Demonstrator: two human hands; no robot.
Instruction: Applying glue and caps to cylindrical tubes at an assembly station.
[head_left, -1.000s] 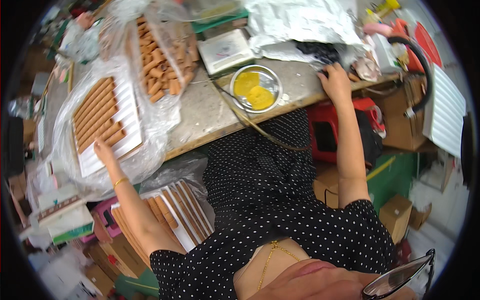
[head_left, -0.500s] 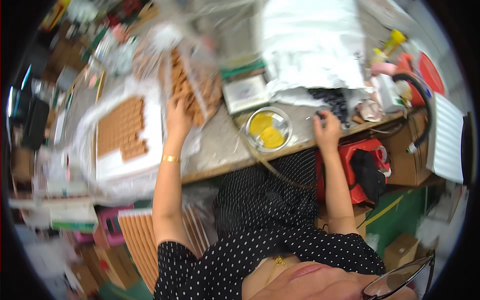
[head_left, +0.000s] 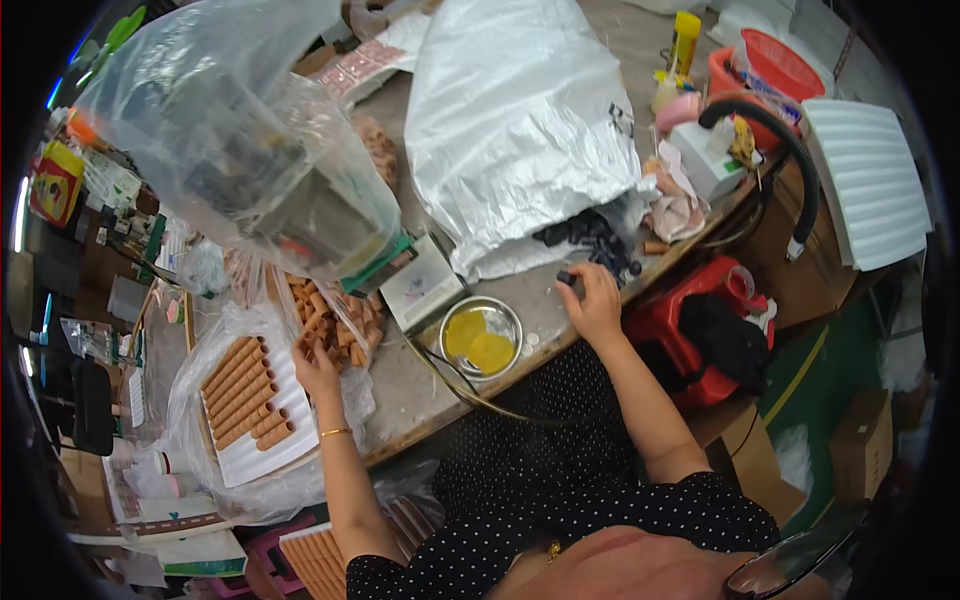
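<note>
Now the left hand (head_left: 315, 368) reaches over the worktable (head_left: 420, 390) to a loose pile of short brown tubes (head_left: 335, 310), which lies in clear plastic just beyond a white corrugated tray (head_left: 262, 452). Its fingers are bent and narrow, and their tips touch the nearest tubes of the pile; I cannot tell if one tube is really pinched between them. On the tray, just left of this hand, more brown tubes (head_left: 245, 392) lie side by side in neat rows. The right hand (head_left: 596, 300) rests near the table edge, and its fingers are closed around a small black piece (head_left: 567, 279), which shows at the fingertips. Right beyond it a heap of small black parts (head_left: 590, 238) spills from a big silver-white plastic bag (head_left: 515, 130). Between the two hands stands a round metal bowl (head_left: 481, 337) with yellow stuff inside.
</note>
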